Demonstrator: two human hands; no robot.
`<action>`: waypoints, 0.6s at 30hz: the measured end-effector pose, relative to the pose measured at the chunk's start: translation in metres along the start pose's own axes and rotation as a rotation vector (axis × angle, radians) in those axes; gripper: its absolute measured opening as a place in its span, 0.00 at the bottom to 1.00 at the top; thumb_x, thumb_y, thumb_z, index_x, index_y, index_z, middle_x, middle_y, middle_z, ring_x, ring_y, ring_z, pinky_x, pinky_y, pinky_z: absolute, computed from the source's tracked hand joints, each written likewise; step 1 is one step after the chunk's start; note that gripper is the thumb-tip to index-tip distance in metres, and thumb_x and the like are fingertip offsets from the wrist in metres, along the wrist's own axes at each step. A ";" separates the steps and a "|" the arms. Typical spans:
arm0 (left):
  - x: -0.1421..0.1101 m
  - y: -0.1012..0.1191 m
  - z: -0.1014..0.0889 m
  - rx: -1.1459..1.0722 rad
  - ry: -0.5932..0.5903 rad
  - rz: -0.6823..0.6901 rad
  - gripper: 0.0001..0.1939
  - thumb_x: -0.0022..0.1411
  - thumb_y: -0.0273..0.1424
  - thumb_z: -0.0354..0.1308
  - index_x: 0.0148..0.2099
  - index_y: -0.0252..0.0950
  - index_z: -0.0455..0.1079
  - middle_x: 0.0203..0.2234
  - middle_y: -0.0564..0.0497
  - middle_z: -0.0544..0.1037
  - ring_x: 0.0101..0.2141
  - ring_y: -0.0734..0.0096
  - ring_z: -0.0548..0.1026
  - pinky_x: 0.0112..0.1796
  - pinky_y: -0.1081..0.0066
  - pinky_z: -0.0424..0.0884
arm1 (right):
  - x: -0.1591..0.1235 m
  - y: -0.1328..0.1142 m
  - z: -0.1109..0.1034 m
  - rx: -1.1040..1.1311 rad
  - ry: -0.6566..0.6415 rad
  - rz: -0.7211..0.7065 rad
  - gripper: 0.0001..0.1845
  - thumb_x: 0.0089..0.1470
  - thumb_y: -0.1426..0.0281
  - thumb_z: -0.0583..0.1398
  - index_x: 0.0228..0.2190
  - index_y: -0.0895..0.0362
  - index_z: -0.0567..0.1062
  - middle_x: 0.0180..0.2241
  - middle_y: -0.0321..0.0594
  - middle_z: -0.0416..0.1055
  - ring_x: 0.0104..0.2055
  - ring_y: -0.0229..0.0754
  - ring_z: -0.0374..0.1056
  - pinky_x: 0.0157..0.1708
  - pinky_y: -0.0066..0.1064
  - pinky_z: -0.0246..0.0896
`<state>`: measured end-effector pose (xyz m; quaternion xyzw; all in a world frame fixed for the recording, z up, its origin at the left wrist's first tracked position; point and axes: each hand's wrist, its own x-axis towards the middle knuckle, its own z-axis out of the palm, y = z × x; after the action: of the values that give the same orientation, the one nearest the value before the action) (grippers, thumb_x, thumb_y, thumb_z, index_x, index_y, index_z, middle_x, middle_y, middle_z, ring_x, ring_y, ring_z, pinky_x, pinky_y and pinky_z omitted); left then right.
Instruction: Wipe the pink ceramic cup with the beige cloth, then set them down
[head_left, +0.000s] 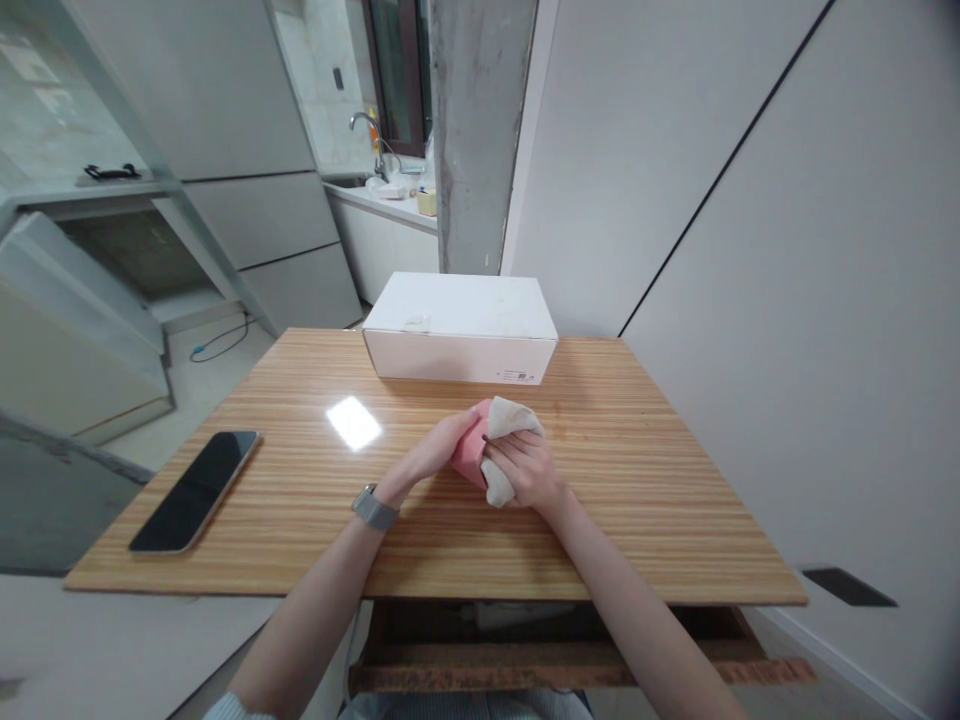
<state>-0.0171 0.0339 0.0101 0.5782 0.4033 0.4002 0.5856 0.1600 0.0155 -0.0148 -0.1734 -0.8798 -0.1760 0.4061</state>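
Note:
A small pink object (470,450) rests on the wooden table (315,500), between my two hands. My left hand (435,450), a grey watch on its wrist, is curled around the pink object's left side. My right hand (525,468) is closed on a beige cloth (510,418) that it presses against the pink object's top and right side. Most of the pink object is hidden by the cloth and my fingers, so I cannot make out what it is.
A closed white box (461,330) stands at the table's far edge, just beyond my hands. A dark phone (196,490) lies face up near the left edge. An open drawer (570,660) sits under the front edge. A white wall is on the right.

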 end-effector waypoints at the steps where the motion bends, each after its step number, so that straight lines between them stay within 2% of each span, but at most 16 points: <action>1: -0.001 0.001 0.001 0.044 -0.006 0.016 0.22 0.60 0.47 0.52 0.36 0.32 0.75 0.36 0.47 0.80 0.44 0.59 0.71 0.53 0.61 0.60 | -0.001 0.002 -0.001 0.005 0.004 0.020 0.22 0.59 0.62 0.47 0.41 0.64 0.74 0.35 0.52 0.76 0.38 0.47 0.72 0.40 0.38 0.63; 4: -0.007 0.005 0.004 0.040 -0.068 0.057 0.23 0.60 0.48 0.52 0.38 0.32 0.75 0.38 0.45 0.79 0.46 0.57 0.71 0.52 0.61 0.61 | -0.003 0.005 -0.003 0.030 0.046 0.164 0.19 0.59 0.63 0.49 0.40 0.62 0.73 0.34 0.50 0.76 0.36 0.47 0.72 0.38 0.38 0.61; 7: -0.010 0.005 0.009 -0.141 -0.140 0.069 0.21 0.59 0.44 0.56 0.47 0.35 0.74 0.44 0.46 0.78 0.51 0.58 0.69 0.53 0.62 0.60 | -0.004 0.005 -0.004 0.028 0.118 0.315 0.16 0.59 0.65 0.49 0.36 0.59 0.73 0.32 0.48 0.75 0.34 0.47 0.71 0.36 0.39 0.60; 10: -0.008 0.001 0.012 -0.329 -0.168 0.012 0.23 0.55 0.39 0.60 0.52 0.36 0.70 0.44 0.47 0.77 0.48 0.59 0.71 0.50 0.63 0.63 | -0.003 0.004 -0.004 -0.021 0.123 0.288 0.18 0.59 0.63 0.48 0.36 0.59 0.73 0.32 0.48 0.76 0.35 0.47 0.71 0.36 0.39 0.61; 13: -0.001 -0.005 0.010 -0.429 -0.032 0.006 0.18 0.56 0.42 0.57 0.41 0.33 0.73 0.34 0.49 0.78 0.38 0.65 0.73 0.44 0.67 0.66 | -0.001 0.000 -0.002 -0.060 0.055 0.180 0.19 0.59 0.63 0.48 0.38 0.61 0.74 0.33 0.48 0.76 0.36 0.46 0.71 0.38 0.38 0.61; 15: 0.002 -0.007 0.008 -0.459 0.061 0.006 0.21 0.59 0.47 0.51 0.32 0.34 0.71 0.26 0.51 0.75 0.32 0.69 0.72 0.41 0.69 0.66 | 0.001 -0.003 0.000 -0.054 0.012 0.118 0.20 0.58 0.62 0.49 0.39 0.61 0.74 0.34 0.48 0.76 0.36 0.45 0.71 0.38 0.37 0.62; 18: 0.004 -0.006 0.005 -0.420 0.107 -0.020 0.22 0.59 0.49 0.49 0.29 0.34 0.69 0.24 0.52 0.74 0.32 0.68 0.71 0.42 0.67 0.66 | 0.005 -0.007 0.004 -0.030 -0.015 0.068 0.21 0.59 0.61 0.48 0.40 0.61 0.74 0.35 0.49 0.77 0.37 0.46 0.72 0.39 0.37 0.62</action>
<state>-0.0112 0.0356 0.0041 0.4174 0.3473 0.4999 0.6747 0.1515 0.0119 -0.0143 -0.2108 -0.8735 -0.1740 0.4028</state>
